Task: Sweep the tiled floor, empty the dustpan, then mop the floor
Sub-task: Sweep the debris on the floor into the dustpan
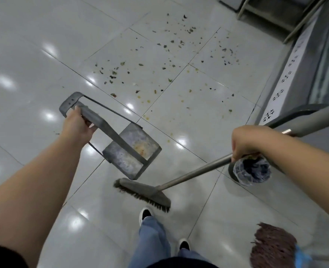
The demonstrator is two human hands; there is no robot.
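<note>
My left hand grips the tall handle of a grey metal dustpan, which hangs tilted just above the white tiled floor. My right hand grips the grey pole of a broom, whose dark bristle head rests low near my shoes, just in front of the pan's mouth. Small green and yellow scraps of debris lie scattered over the tiles ahead. A brown string mop head lies on the floor at the lower right.
A small round bin lined with a plastic bag stands under my right wrist. A grey cabinet with a patterned white strip runs along the right side. Metal table legs stand at the top right. My shoes are below the broom.
</note>
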